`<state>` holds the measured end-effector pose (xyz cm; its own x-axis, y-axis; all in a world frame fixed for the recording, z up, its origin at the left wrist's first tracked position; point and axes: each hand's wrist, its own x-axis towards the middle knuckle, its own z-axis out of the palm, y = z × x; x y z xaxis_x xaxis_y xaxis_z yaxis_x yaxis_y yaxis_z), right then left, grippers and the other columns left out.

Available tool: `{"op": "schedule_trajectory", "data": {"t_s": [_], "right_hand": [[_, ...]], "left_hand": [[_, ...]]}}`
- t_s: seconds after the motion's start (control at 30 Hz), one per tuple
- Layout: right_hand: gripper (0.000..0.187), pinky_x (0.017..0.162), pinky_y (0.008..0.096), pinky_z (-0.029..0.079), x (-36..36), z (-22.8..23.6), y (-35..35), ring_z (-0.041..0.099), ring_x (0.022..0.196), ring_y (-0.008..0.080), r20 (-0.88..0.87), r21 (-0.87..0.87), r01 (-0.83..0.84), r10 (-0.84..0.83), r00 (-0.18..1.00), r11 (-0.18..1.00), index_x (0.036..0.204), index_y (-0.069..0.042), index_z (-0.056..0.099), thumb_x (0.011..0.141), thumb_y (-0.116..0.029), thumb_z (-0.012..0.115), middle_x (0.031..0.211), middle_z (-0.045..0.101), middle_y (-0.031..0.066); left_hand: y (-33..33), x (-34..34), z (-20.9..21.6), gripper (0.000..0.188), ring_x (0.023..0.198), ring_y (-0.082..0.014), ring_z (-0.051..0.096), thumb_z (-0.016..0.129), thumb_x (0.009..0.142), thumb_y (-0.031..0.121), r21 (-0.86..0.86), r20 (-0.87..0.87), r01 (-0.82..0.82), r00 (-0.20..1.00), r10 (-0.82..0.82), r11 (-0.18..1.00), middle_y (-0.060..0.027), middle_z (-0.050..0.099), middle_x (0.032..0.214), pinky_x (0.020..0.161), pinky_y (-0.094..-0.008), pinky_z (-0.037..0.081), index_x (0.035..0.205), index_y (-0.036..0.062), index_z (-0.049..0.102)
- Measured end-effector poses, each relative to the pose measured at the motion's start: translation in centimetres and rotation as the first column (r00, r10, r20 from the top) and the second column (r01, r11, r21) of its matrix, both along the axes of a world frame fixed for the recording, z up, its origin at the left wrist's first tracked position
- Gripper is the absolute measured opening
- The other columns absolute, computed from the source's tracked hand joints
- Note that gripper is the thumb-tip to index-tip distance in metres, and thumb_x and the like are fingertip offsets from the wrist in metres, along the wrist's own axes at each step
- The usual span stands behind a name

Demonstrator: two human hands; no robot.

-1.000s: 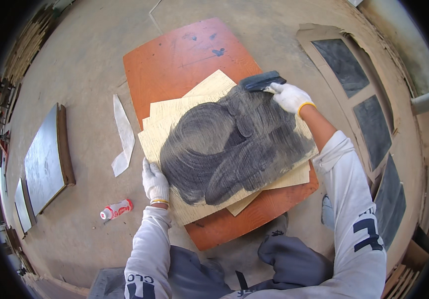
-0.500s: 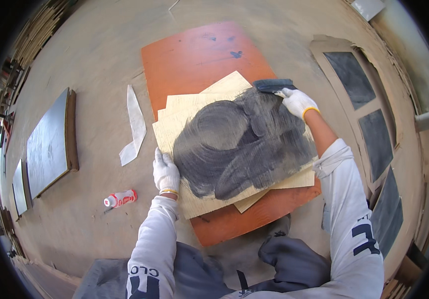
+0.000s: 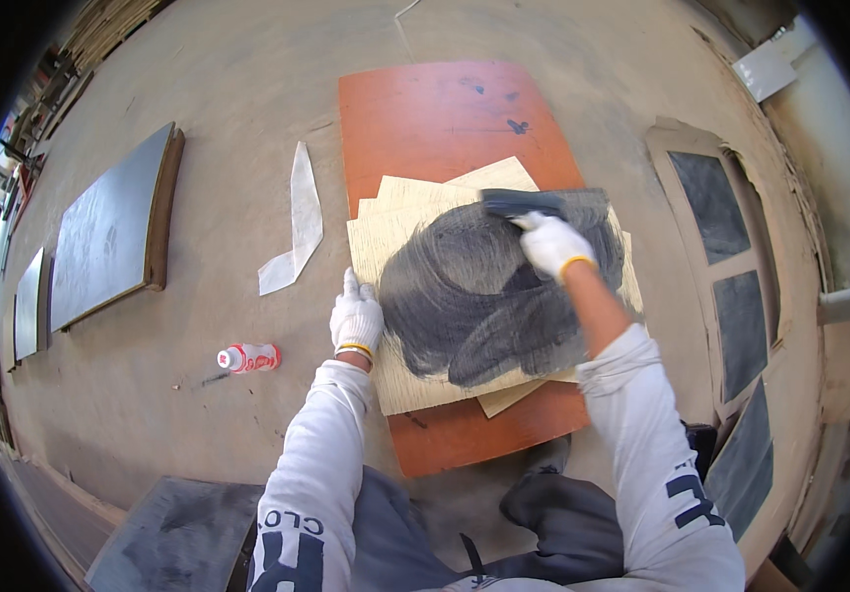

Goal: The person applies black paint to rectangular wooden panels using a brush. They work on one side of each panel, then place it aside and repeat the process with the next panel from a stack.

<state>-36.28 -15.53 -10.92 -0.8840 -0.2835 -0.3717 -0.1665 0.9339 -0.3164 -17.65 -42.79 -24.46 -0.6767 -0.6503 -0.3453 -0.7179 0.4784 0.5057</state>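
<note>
My left hand (image 3: 356,321), in a white knit glove, rests against the left edge of the top pale wood-grain board (image 3: 400,393), its fingers stretched along that edge. My right hand (image 3: 555,245), gloved the same, is closed on a wide dark brush (image 3: 520,203) near the board's far edge. Swirling black coating (image 3: 464,296) covers most of the board, with pale wood showing at the near and left margins. Beneath it, more pale boards (image 3: 504,176) lie fanned out on an orange-brown sheet (image 3: 445,118). Fingertips of the right hand are partly hidden behind the brush handle.
A red-and-white bottle (image 3: 249,357) lies on the floor at left, below a white torn strip (image 3: 307,227). Farther left stands a stack of grey-faced panels (image 3: 114,232). Dark rectangular panels (image 3: 709,205) lie along the right. A black-smeared board (image 3: 173,538) is at lower left.
The right hand has swept the brush leftward from the board's far right corner, and black now reaches that corner. My left hand stays at the left edge. The whole view has shifted slightly.
</note>
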Motion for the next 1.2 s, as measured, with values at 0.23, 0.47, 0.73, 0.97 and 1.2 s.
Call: {"op": "schedule_trajectory", "data": {"t_s": [0.23, 0.47, 0.73, 0.97, 1.2], "right_hand": [[0.051, 0.116, 0.0461, 0.047, 5.7, 0.6, -9.6, 0.059, 0.139, 0.0351, 0.117, 0.03, -0.245, 0.24, 0.964, 0.969, 0.147, -0.017, 0.064, 0.102, -0.029, 0.044, 0.151, 0.062, 0.0152], [0.054, 0.111, 0.0492, 0.05, 7.0, -3.1, -12.8, 0.063, 0.131, 0.0409, 0.016, -0.047, -0.182, 0.183, 0.983, 0.982, 0.146, -0.011, 0.061, 0.098, -0.029, 0.045, 0.142, 0.066, 0.0228], [0.051, 0.112, 0.0491, 0.049, 5.4, -2.9, -12.7, 0.062, 0.133, 0.0398, 0.036, 0.041, -0.21, 0.209, 0.977, 0.977, 0.146, -0.013, 0.06, 0.1, -0.03, 0.047, 0.143, 0.066, 0.0206], [0.052, 0.097, 0.0496, 0.056, 7.1, 0.5, -14.3, 0.072, 0.114, 0.04, 0.134, 0.172, -0.712, 0.7, 0.701, 0.681, 0.152, -0.031, 0.057, 0.101, -0.029, 0.05, 0.128, 0.074, 0.0167], [0.062, 0.096, 0.0395, 0.058, 1.2, -0.2, -12.2, 0.074, 0.117, 0.0245, 0.156, 0.165, -0.791, 0.777, 0.61, 0.589, 0.147, -0.041, 0.065, 0.092, -0.013, 0.06, 0.132, 0.077, -0.0025]], "left_hand": [[-3.0, 2.8, 5.4, 0.046, 0.119, -0.0445, 0.069, 0.051, 0.104, 0.034, -0.155, 0.139, 0.13, 0.984, -0.108, 0.979, -0.0278, 0.072, 0.123, 0.103, -0.0521, 0.055, 0.143, 0.0131, 0.063], [10.5, 9.6, 16.1, 0.023, 0.098, -0.0301, 0.08, 0.065, 0.092, 0.019, 0.125, 0.266, 0.876, 0.422, -0.867, 0.465, -0.0138, 0.082, 0.102, 0.077, -0.0459, 0.062, 0.097, 0.0121, 0.086], [21.6, 12.6, 14.1, 0.04, 0.105, -0.0364, 0.076, 0.083, 0.085, 0.024, 0.346, 0.315, 0.938, -0.101, -0.944, 0.015, -0.0079, 0.08, 0.121, 0.078, -0.0671, 0.055, 0.123, 0.0141, 0.082], [23.1, 13.4, 14.1, 0.038, 0.106, -0.0388, 0.075, 0.08, 0.087, 0.025, 0.309, 0.252, 0.949, -0.141, -0.957, -0.058, -0.0115, 0.08, 0.119, 0.078, -0.0683, 0.055, 0.123, 0.0157, 0.082], [22.9, 13.3, 14.3, 0.032, 0.098, -0.0379, 0.076, 0.076, 0.087, 0.024, 0.212, 0.239, 0.976, -0.095, -0.966, -0.043, -0.0143, 0.081, 0.112, 0.068, -0.0642, 0.054, 0.115, 0.0119, 0.084]]}}
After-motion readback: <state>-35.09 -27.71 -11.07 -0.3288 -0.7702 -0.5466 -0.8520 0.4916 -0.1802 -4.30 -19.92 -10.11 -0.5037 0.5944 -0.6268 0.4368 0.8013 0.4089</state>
